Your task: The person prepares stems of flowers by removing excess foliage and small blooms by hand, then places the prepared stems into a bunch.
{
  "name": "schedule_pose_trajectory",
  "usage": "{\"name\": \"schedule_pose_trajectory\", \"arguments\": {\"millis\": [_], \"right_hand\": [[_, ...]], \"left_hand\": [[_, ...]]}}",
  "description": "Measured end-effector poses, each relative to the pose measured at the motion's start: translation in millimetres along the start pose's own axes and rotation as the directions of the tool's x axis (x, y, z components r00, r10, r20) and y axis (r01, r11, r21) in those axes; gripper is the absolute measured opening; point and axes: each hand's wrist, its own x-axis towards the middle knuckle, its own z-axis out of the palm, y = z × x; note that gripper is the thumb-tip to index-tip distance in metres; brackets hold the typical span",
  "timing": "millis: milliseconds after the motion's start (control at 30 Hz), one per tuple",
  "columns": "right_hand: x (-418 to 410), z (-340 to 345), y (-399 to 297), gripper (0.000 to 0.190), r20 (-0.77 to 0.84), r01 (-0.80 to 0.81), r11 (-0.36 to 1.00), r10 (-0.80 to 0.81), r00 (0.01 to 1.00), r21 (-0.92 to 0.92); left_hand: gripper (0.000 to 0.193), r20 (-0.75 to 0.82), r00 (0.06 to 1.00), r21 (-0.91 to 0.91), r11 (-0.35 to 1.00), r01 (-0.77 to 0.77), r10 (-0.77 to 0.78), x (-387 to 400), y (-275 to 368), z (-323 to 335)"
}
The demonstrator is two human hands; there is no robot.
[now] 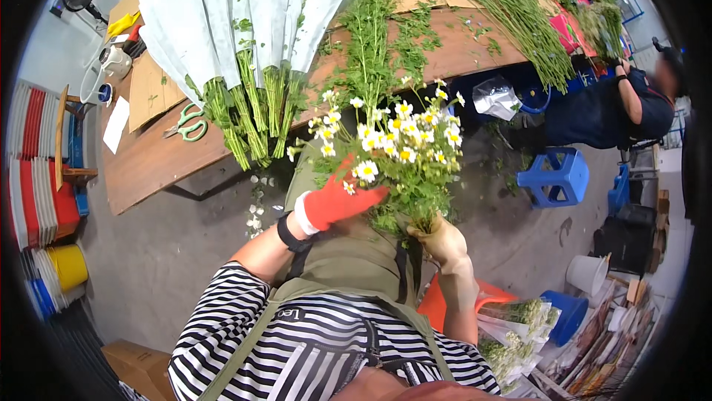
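My right hand (pixel 442 242), bare, is closed around the lower stems of a bunch of white daisy-like flowers (pixel 411 139) with yellow centres. The bunch stands upright in front of my apron (pixel 347 262). My left hand (pixel 345 201) wears a red glove and is at the left side of the bunch, among its blossoms. Its fingers are blurred and partly covered by flowers, so whether they grip a stem is unclear. Beyond the bunch, loose leafy green stems (pixel 364 39) lie on the wooden table (pixel 161 178).
Several paper-wrapped bunches (pixel 245 17) overhang the table edge, near green-handled scissors (pixel 189 123). More cut stems (pixel 517 23) lie at right. A co-worker (pixel 612 101) stands beyond a blue stool (pixel 556 176). Behind my right arm are an orange seat (pixel 436 303) and a blue bucket (pixel 567 317).
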Motion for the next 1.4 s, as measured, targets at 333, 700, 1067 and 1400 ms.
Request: {"name": "schedule_pose_trajectory", "arguments": {"millis": [333, 700, 1067, 1400], "right_hand": [[-35.6, -18.0, -21.4, 0.062, 0.134, -0.026, 0.943, -0.02, 0.991, 0.332], [-23.1, 15.8, -27.2, 0.04, 0.144, 0.114, 0.831, -0.226, 0.963, 0.544], [105.7, -119.7, -30.7, 0.036, -0.509, 0.204, 0.803, 0.138, 0.85, 0.559], [132.3, -97.9, -112.4, 0.061, -0.586, 0.498, 0.844, -0.305, 0.751, 0.198]], "left_hand": [[0.033, -0.083, 0.951, 0.77, 0.625, -0.13, 0.299, 95.2, 16.1, -142.6], [0.043, -0.431, 0.902, 0.154, 0.987, 0.047, 0.025, 134.1, -4.3, -222.3], [0.049, -0.054, 0.766, -0.498, 0.683, 0.535, -0.64, 78.1, -32.4, -88.2], [0.052, 0.099, 0.667, -0.409, 0.581, 0.704, -0.739, 34.9, -146.6, -12.8]]}}
